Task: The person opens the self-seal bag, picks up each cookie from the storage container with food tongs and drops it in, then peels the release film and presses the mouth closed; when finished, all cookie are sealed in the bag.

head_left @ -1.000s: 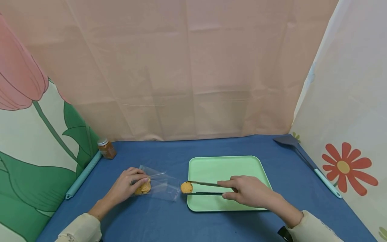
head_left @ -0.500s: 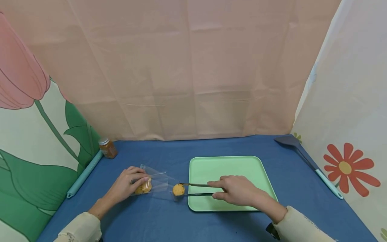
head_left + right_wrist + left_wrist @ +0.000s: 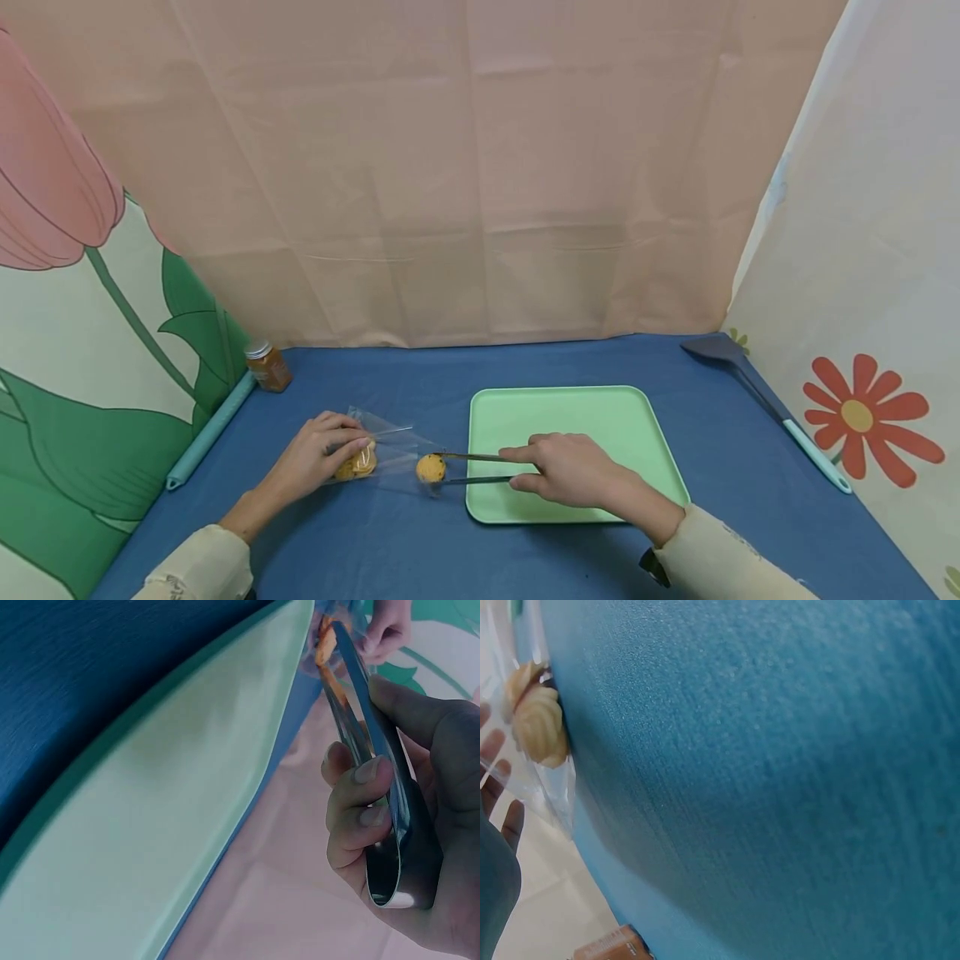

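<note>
My left hand (image 3: 318,450) grips a clear plastic bag (image 3: 397,454) at the left of the table, its thumb along the near side. Pale piped cookies (image 3: 365,461) show through the film, and the left wrist view shows cookies (image 3: 540,724) inside the bag too. With my right hand (image 3: 573,471) I hold metal tongs (image 3: 480,480) over the green tray. A round golden cookie (image 3: 431,468) with dark specks sits between the tong tips, overlapping the bag's right end. Thumb and fingers close around the tongs (image 3: 386,772) in the right wrist view.
The light green tray (image 3: 562,412) lies on the blue tablecloth (image 3: 375,550) under my right hand. At back left stands a jar (image 3: 268,367) with a silver lid, beside a rolled teal sheet (image 3: 210,429). A dark spatula (image 3: 757,392) with a pale blue handle lies at right.
My right hand has moved left with the tongs, carrying the cookie from the tray's left edge into the bag's right end. The left hand and bag stay nearly still.
</note>
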A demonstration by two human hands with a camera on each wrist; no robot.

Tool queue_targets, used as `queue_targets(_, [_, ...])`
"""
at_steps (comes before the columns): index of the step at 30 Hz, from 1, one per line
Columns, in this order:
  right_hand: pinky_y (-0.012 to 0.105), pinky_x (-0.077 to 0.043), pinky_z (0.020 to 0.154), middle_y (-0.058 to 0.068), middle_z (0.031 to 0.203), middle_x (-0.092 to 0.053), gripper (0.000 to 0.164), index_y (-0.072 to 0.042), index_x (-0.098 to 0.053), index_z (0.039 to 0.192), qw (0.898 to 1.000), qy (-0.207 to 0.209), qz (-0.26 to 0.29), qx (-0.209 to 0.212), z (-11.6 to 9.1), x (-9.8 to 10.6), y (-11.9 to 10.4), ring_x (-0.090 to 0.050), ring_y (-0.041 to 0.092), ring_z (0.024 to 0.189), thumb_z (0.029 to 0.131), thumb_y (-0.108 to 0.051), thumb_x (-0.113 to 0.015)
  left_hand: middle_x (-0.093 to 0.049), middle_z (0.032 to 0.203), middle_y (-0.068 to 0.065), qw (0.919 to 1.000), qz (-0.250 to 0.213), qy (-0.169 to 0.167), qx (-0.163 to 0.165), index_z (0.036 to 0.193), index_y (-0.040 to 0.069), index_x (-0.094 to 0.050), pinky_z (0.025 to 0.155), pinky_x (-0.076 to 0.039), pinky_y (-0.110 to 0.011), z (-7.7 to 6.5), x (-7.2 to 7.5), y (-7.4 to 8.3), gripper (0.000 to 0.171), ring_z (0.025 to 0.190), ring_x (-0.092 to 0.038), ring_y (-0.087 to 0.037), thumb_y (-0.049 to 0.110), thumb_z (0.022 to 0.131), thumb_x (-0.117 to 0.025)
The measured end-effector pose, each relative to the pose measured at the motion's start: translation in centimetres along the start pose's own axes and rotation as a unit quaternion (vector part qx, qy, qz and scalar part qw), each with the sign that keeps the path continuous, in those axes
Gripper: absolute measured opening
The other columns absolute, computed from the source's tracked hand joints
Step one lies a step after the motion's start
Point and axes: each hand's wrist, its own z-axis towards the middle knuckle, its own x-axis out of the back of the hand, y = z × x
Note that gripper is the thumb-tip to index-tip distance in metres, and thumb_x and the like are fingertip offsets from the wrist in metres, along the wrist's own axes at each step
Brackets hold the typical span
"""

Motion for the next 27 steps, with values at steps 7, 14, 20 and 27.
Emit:
queue_targets(7, [0.024, -0.035, 0.044, -0.005, 0.086, -0.066, 0.04, -0.03, -0.066, 0.134, 1.0, 0.002, -0.013, 0.006, 1.6, -0.6, -1.2, -0.045, 0.001, 0.058, 0.095, -0.039, -0.068, -0.072, 0.105, 0.008, 1.0, 0.003, -0.002, 0.002, 0.102, 0.025, -0.081, 0.083, -0.046, -0.045, -0.1, 0.0, 0.0, 0.013, 0.101, -0.06, -0.015, 0.024, 0.093, -0.072])
queue_targets(14, [0.026, -0.03, 0.041, -0.007, 0.082, -0.061, 0.041, -0.032, -0.063, 0.137, 1.0, -0.007, -0.006, 0.007, 3.3, -1.3, -2.0, -0.041, 0.003, 0.053, 0.097, -0.041, -0.064, -0.071, 0.106, 0.008, 1.0, 0.001, -0.003, 0.0, 0.101, 0.027, -0.081, 0.084, -0.047, -0.047, 0.1, 0.0, -0.1, 0.012, 0.101, -0.06, -0.015, 0.026, 0.095, -0.07])
queue_targets(20, [0.025, -0.032, 0.043, -0.004, 0.091, -0.066, 0.042, -0.03, -0.063, 0.138, 1.0, -0.002, -0.001, 0.008, 4.4, -1.6, -2.7, -0.046, 0.002, 0.058, 0.098, -0.043, -0.063, -0.071, 0.107, 0.008, 1.0, 0.003, -0.001, -0.002, 0.101, 0.026, -0.081, 0.084, -0.046, -0.046, 0.1, 0.1, -0.2, 0.012, 0.102, -0.059, -0.015, 0.025, 0.094, -0.072])
queue_targets(27, [0.025, -0.033, 0.043, -0.004, 0.096, -0.067, 0.043, -0.032, -0.06, 0.14, 1.0, -0.003, 0.012, 0.005, 5.5, -2.3, -3.0, -0.046, 0.001, 0.059, 0.099, -0.044, -0.062, -0.071, 0.107, 0.008, 1.0, -0.002, 0.0, -0.005, 0.102, 0.028, -0.08, 0.084, -0.046, -0.046, 0.0, 0.2, -0.1, 0.012, 0.103, -0.06, -0.015, 0.026, 0.094, -0.071])
